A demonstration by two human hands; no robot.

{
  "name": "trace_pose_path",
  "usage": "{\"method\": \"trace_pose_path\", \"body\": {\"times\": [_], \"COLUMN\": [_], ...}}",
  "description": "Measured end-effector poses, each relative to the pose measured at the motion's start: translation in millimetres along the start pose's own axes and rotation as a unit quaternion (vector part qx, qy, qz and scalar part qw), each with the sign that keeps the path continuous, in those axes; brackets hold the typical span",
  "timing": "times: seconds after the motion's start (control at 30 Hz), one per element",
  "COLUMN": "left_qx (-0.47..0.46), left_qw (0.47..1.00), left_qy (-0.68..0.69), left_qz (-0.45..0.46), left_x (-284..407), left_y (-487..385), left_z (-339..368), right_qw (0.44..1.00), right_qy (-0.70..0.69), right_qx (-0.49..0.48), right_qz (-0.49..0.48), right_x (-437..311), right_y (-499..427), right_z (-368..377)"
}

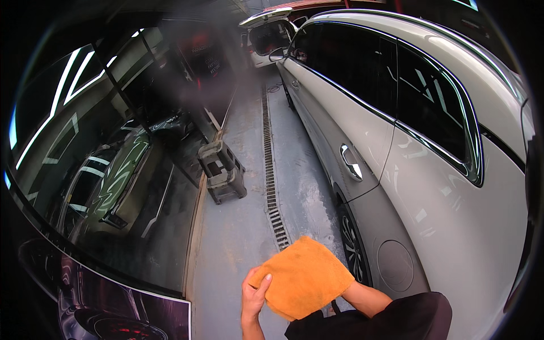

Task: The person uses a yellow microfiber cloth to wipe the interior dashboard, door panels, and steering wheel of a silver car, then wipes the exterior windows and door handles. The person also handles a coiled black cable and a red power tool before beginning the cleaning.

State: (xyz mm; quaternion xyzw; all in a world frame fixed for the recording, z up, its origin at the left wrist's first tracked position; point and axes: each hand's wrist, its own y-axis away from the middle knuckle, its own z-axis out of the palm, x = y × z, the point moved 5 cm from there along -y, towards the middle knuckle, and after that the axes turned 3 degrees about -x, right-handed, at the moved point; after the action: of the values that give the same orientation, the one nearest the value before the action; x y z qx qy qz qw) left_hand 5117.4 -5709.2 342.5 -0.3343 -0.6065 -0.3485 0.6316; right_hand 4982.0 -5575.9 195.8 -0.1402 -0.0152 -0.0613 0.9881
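An orange microfibre cloth point(307, 278) is spread in front of me at the bottom of the head view. My left hand point(255, 291) grips its left edge, with the thumb on top. From the right, my right forearm point(366, 298) reaches under the cloth's other side; the cloth hides that hand and its fingers. Close on my right stands a two-tone car, light above and grey below, with its grey fuel flap point(395, 265), rear wheel point(353, 246) and chrome door handle point(350, 163) near the cloth. The cloth appears apart from the bodywork.
A worn plastic step stool point(221, 172) stands left of the slotted floor drain point(267, 161). Glass panels point(127, 204) line the left side, with a green car point(121, 170) seen in them. A white car point(270, 40) with its tailgate raised is farther ahead.
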Motion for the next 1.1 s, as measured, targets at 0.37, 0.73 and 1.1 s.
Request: {"method": "trace_pose_path", "body": {"times": [0.37,0.73,1.1], "left_qx": [0.102,-0.096,-0.072], "left_qw": [0.981,0.978,0.99], "left_qy": [-0.134,-0.185,-0.11], "left_qz": [-0.093,0.009,-0.043], "left_x": [-93,-1,-17], "left_y": [-350,-778,-1118], "left_z": [-156,-97,-102], "right_qw": [0.99,0.926,0.904], "right_qy": [0.026,0.061,0.106], "right_qx": [0.057,0.078,0.144], "right_qz": [-0.125,-0.365,-0.388], "right_x": [-240,-551,-871], "right_y": [-274,-419,-610], "right_z": [-42,-17,-92]}}
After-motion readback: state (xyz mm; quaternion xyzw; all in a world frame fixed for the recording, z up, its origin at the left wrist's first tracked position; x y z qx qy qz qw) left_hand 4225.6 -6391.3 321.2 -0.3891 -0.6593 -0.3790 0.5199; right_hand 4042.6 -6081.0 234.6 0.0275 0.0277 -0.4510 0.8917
